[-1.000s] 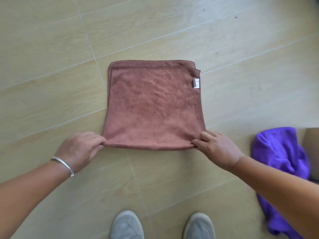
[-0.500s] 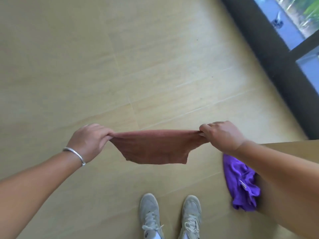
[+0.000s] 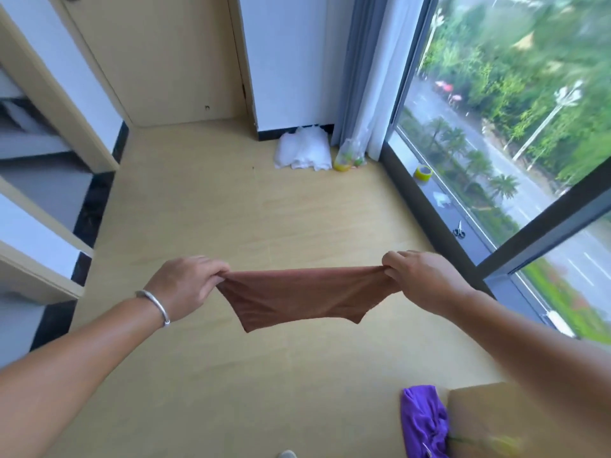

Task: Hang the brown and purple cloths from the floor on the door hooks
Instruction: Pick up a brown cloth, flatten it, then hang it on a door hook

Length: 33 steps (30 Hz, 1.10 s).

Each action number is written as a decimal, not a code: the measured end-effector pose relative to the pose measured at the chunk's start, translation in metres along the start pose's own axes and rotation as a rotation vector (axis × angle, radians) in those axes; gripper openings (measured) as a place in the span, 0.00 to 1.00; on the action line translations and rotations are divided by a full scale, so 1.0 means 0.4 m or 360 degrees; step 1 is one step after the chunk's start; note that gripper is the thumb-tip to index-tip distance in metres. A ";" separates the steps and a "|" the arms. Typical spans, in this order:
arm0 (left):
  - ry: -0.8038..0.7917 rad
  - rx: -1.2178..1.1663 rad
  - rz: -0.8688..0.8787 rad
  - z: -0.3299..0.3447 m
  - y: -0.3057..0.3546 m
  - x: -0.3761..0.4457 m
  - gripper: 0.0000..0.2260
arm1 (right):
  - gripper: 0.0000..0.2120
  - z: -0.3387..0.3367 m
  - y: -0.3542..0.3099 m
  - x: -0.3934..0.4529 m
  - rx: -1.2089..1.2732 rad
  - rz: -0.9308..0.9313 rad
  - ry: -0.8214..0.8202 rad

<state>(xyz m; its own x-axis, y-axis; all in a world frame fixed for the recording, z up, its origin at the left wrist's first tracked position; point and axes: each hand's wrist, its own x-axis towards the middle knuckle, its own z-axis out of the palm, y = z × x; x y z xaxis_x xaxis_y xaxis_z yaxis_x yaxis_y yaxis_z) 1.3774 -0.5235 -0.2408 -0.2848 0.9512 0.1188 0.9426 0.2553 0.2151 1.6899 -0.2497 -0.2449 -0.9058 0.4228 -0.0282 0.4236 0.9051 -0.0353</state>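
The brown cloth [image 3: 302, 297] hangs in the air in front of me, stretched between both hands. My left hand [image 3: 186, 282] pinches its left top corner and my right hand [image 3: 420, 280] pinches its right top corner. The purple cloth [image 3: 423, 421] lies crumpled on the floor at the lower right, beside a cardboard box [image 3: 496, 421]. A beige door [image 3: 158, 57] stands shut at the far end of the room. No hooks show on the part of the door in view.
White bags [image 3: 302, 150] and a yellow-green bag [image 3: 350, 153] lie by the far wall. A tall window [image 3: 496, 127] runs along the right, with a tape roll [image 3: 424, 173] and scissors [image 3: 459, 230] on its sill. Open doorways line the left side.
Both hands have lifted the brown cloth off the floor by its near corners. My view has risen from the floor to the room with the door and window.
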 end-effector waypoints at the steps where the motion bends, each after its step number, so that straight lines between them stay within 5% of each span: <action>1: 0.0010 0.0002 -0.0033 -0.047 0.006 0.006 0.05 | 0.08 -0.050 -0.016 0.003 0.0092 0.0065 0.0096; 7: 0.0281 -0.0129 -0.0181 -0.297 0.019 0.064 0.06 | 0.04 -0.318 -0.060 0.049 0.0408 0.0260 0.0462; 15: 0.0335 0.0377 0.0219 -0.606 0.057 0.088 0.18 | 0.04 -0.678 -0.025 0.094 0.0011 -0.0259 0.0584; 26: 0.0526 0.0413 -0.0198 -0.854 0.208 0.159 0.07 | 0.13 -0.944 0.020 0.127 -0.0446 -0.0562 0.0599; 33: 0.0716 0.0413 -0.0320 -0.899 0.265 0.206 0.09 | 0.15 -0.994 0.054 0.162 -0.0098 -0.0417 0.0770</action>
<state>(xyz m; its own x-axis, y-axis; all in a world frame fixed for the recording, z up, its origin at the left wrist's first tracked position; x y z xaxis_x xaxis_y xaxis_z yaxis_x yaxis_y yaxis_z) 1.3911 -0.4802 0.1404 -0.4562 0.7261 0.5144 0.8579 0.5125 0.0374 1.6362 -0.1851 0.1496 -0.8885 0.1423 0.4362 0.1953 0.9775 0.0791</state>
